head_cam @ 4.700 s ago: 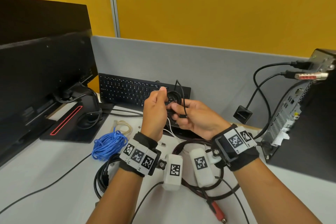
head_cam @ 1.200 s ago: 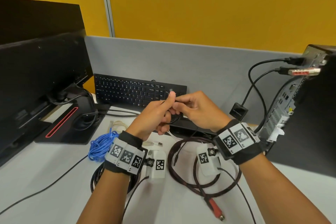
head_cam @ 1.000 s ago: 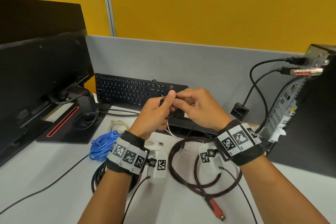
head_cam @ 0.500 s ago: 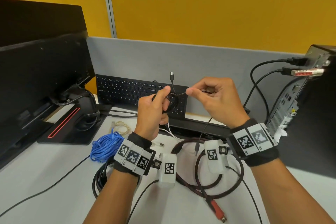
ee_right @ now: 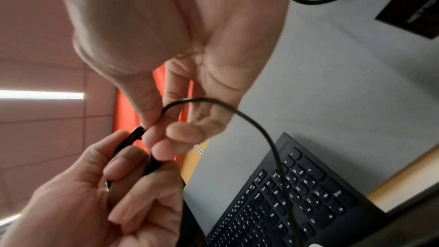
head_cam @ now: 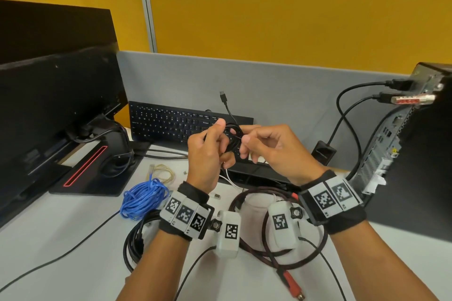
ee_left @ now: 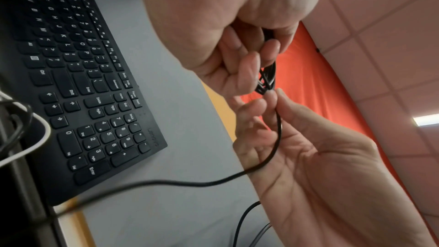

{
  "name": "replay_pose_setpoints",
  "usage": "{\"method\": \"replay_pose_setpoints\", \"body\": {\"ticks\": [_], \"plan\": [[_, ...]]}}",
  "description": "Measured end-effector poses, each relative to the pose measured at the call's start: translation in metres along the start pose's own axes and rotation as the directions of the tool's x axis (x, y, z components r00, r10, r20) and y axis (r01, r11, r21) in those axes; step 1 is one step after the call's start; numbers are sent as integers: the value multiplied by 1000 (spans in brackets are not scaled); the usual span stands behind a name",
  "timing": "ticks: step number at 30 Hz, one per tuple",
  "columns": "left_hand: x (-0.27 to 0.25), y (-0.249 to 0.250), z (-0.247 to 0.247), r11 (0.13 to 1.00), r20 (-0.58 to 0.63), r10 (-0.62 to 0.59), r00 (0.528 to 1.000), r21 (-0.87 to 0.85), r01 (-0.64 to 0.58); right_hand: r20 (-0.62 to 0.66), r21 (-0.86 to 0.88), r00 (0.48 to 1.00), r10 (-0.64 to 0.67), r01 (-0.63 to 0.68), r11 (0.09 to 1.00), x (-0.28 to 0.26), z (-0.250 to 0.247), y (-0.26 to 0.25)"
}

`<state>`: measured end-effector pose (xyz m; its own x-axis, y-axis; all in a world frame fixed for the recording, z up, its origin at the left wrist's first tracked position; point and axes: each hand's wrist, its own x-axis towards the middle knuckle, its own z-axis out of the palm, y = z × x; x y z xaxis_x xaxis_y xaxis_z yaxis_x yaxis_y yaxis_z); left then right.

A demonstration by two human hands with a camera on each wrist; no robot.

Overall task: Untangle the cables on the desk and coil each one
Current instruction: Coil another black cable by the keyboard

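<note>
The thin black cable point(head_cam: 233, 138) is up in the air between my hands, above the near edge of the keyboard point(head_cam: 171, 123), wound into a small coil with one plug end point(head_cam: 223, 96) sticking up free above it. My left hand point(head_cam: 208, 151) holds the coil, thumb on top and fingers curled under it, so the loops are gathered between them. My right hand point(head_cam: 274, 149) is just beside it, thumb and forefinger pinching the cable where it meets the coil; from the left wrist view a loose length runs down from that pinch across my right palm point(ee_left: 316, 161) and away toward the desk. The other fingers of my right hand are loosely bent and hold nothing else. On the desk point(head_cam: 61, 239) below my wrists lies a dark red braided cable point(head_cam: 271, 255) in a wide loop, its red plug point(head_cam: 292, 284) pointing toward me. Left of it sits a blue cable bundle point(head_cam: 144, 198), touching a thicker black coil point(head_cam: 133, 242) nearer to me, and behind the blue one a small cream coil point(head_cam: 162, 171). A white cable point(head_cam: 228, 179) trails under my left hand. The monitor point(head_cam: 56, 95) stands at the left, the computer case point(head_cam: 415, 154) at the right with black leads plugged in.
</note>
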<state>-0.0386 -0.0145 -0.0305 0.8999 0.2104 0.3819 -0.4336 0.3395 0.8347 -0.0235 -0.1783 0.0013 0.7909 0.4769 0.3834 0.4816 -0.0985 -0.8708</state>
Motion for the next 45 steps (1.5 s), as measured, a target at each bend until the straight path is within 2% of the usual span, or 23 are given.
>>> {"method": "replay_pose_setpoints", "body": {"ticks": [2, 5, 8, 10, 12, 13, 15, 17, 18, 20, 22, 23, 24, 26, 28, 31, 33, 34, 37, 38, 40, 42, 45], "plan": [[1, 1, -2, 998, 27, -57, 998, 13, 57, -43, 63, 998, -36, 38, 997, 1, 2, 2], [2, 4, -10, 985, 122, -127, 984, 132, 111, -112, 118, 993, -43, 57, 991, 3, 2, 5], [5, 13, -20, 953, 229, -199, 953, 271, 133, -167, 105, 984, -56, 74, 992, 0, 0, 8], [5, 18, -24, 913, 241, -221, 945, 393, 113, -161, 62, 984, -77, 88, 994, -1, -3, 9], [5, 18, -24, 872, 192, -136, 972, 489, 25, -119, 5, 988, -99, 100, 995, -1, -4, 8], [5, 18, -24, 843, 163, -41, 986, 535, -54, -102, -20, 990, -102, 101, 995, 0, -5, 7], [4, 18, -22, 721, 209, 180, 961, 637, -274, -75, -66, 992, -98, 93, 993, 1, -7, 4], [6, 21, -21, 515, 378, 308, 873, 705, -487, -30, -99, 996, -78, 75, 992, 1, -9, 2], [7, 22, -22, 407, 455, 316, 832, 728, -552, -4, -106, 998, -65, 64, 992, 0, -10, 1], [7, 22, -21, 211, 534, 309, 787, 769, -604, 42, -109, 998, -45, 49, 993, -1, -10, 0], [5, 20, -18, 103, 555, 318, 769, 786, -610, 69, -113, 997, -39, 47, 992, -1, -12, -2], [4, 18, -16, 105, 553, 312, 773, 788, -606, 70, -111, 997, -43, 51, 993, -1, -13, -2], [2, 18, -14, 161, 536, 286, 794, 790, -592, 67, -105, 997, -50, 57, 993, -2, -15, -2], [-1, 20, -12, 381, 478, 164, 863, 776, -502, 57, -97, 997, -58, 63, 993, -2, -17, -2], [-2, 25, -10, 574, 454, 30, 891, 721, -387, 41, -88, 998, -57, 61, 994, -2, -19, 0], [-4, 29, -6, 727, 438, -29, 899, 626, -281, 15, -101, 998, -57, 58, 993, -3, -22, 4], [-5, 27, -2, 723, 390, -29, 920, 644, -251, 12, -174, 998, -56, 57, 983, -2, -23, 5], [-5, 25, -1, 689, 368, -13, 930, 677, -259, 11, -236, 998, -59, 60, 970, -2, -23, 6], [-4, 18, -1, 484, 409, 45, 911, 789, -378, -37, -427, 992, -119, 92, 900, -2, -28, 4], [-5, 17, -2, 447, 444, 36, 895, 794, -412, -53, -449, 987, -150, 110, 887, 0, -30, 3], [-6, 17, -2, 469, 511, 9, 860, 757, -455, -84, -444, 978, -189, 133, 886, 4, -32, 0], [-5, 17, -2, 547, 549, 28, 835, 691, -472, -149, -358, 969, -195, 131, 925, 9, -31, 0], [-7, 20, 2, 638, 525, 130, 841, 605, -476, -226, -255, 964, -141, 81, 964, 11, -24, 6]]}}
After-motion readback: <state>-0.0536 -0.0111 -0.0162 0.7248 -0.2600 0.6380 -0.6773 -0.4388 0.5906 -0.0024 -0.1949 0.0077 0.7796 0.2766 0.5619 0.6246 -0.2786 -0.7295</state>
